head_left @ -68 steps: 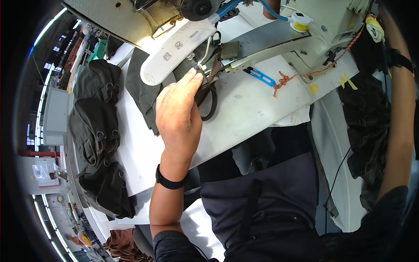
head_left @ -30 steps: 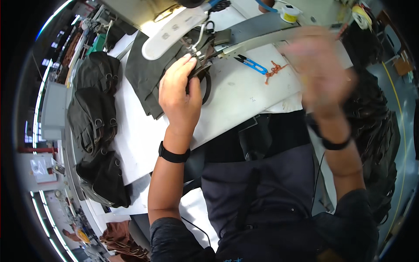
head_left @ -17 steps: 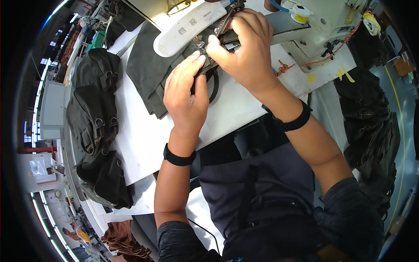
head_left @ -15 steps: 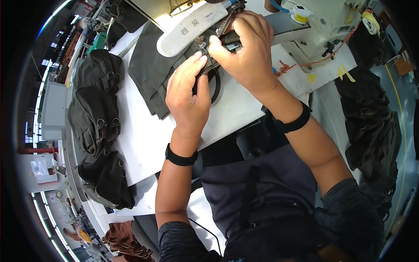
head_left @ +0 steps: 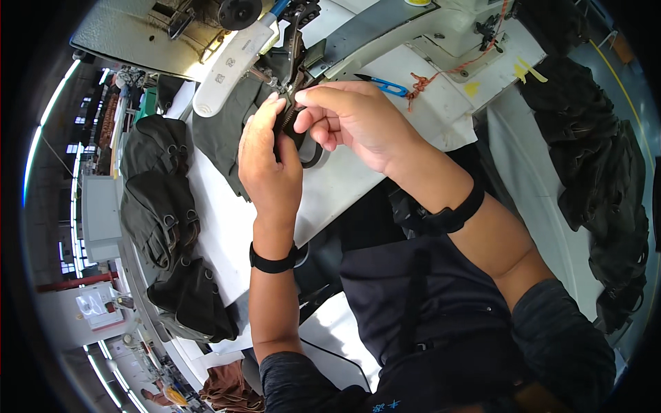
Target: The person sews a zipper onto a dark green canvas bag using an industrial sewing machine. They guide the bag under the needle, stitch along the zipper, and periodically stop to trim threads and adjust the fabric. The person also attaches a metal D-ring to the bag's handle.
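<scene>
Two bare hands are positioned at the sewing machine (head_left: 131, 41). The left hand (head_left: 270, 168) lies palm down on the dark green fabric piece (head_left: 224, 127), fingers extended and thumb set apart; its fingertips are just beside the presser foot (head_left: 281, 87). The right hand (head_left: 358, 122) is turned with its palm partly visible and its fingers curled, next to the toothed zipper strip (head_left: 292, 113); whether it grips the strip cannot be determined. The fabric piece rests on the white table (head_left: 337, 189), partly beneath the white elongated guard (head_left: 231, 72). Blue thread snips (head_left: 387, 86) lie near a knotted orange cord (head_left: 417, 84). Several dark bags (head_left: 162, 217) are lined up along the left side.
</scene>
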{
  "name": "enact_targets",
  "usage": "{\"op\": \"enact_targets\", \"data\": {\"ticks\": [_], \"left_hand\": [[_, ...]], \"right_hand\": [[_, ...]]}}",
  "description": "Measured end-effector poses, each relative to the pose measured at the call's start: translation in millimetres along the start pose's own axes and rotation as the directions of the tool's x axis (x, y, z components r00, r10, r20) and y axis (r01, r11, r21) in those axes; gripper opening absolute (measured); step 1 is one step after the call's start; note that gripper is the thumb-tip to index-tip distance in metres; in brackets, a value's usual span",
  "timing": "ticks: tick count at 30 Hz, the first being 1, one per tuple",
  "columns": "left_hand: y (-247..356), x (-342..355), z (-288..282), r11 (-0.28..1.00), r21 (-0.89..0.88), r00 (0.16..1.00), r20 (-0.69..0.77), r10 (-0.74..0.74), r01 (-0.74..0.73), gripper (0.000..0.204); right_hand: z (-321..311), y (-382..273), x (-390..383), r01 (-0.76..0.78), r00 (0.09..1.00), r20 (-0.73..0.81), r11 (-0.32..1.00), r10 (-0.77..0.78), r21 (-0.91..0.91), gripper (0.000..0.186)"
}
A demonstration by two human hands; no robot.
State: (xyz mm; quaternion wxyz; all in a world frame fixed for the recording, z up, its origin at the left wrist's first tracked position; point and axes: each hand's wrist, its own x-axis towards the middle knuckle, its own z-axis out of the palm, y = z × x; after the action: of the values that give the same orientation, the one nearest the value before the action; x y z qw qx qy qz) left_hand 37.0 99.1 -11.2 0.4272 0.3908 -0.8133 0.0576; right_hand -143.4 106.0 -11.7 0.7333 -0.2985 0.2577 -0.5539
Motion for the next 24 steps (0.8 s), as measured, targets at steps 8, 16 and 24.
{"op": "enact_targets", "data": {"ticks": [8, 16, 24], "left_hand": [[2.0, 1.4, 3.3, 0.999, -0.05, 0.999, -0.025, -0.022, 0.021, 0.037], [3.8, 7.5, 2.6, 0.998, -0.049, 0.999, -0.022, 0.033, -0.034, 0.037], [-3.8, 6.4, 2.3, 0.998, -0.013, 0.996, -0.061, 0.058, -0.058, 0.038]], "right_hand": [[24.9, 4.7, -4.1, 0.099, 0.974, -0.189, 0.986, -0.124, -0.137, 0.028], [33.0, 33.0, 3.4, 0.456, 0.775, -0.338, 0.842, -0.534, -0.287, 0.022], [17.7, 22.6, 10.1, 0.229, 0.891, -0.253, 0.853, -0.378, -0.469, 0.033]]}}
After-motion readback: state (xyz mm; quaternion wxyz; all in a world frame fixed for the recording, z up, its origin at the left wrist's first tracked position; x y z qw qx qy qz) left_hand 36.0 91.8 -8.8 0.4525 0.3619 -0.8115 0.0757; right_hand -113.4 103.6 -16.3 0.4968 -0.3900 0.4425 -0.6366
